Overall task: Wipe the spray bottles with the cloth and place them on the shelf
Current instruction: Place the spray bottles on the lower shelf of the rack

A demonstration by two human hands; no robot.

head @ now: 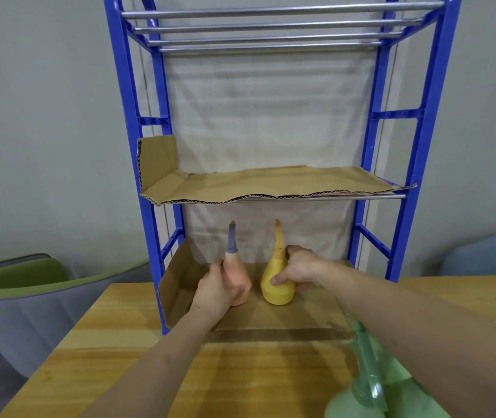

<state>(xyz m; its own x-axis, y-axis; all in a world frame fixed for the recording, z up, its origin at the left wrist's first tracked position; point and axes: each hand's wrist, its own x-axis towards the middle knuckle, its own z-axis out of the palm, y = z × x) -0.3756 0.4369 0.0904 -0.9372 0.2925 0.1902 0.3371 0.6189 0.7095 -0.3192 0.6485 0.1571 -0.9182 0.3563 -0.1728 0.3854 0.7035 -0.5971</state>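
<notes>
The left hand (216, 289) is wrapping around the belly of the peach spray bottle (237, 276), thumb toward the front and fingers curling behind it, while the right hand (296, 270) is closing over the shoulder of the yellow spray bottle (277, 285), thumb pressing on its front. Both bottles are standing upright, just beside each other, on the cardboard sheet (271, 318) that lines the lowest level of the blue shelf (129, 116), directly ahead of the two hands. They look like smooth, pear-shaped plastic, probably light and somewhat slick, so the wide lower body that each hand is holding seems the safest place to grip; the slim neck and long nozzle above the fingers would give a poorer, more tippy hold. Whether there is liquid inside cannot be told, since the walls are opaque. A green spray bottle (364, 384), translucent and blurred, is lying close under the right forearm on the table (120, 342), well behind both hands and apparently yet to be shelved. The cardboard-lined tier (271, 184) above the hands is holding nothing, and the bare metal rails (271, 25) higher up are likewise unoccupied. No cloth is showing anywhere around the hands. The thin cardboard is sagging at its edges, so it may be giving a slightly uneven footing.
</notes>
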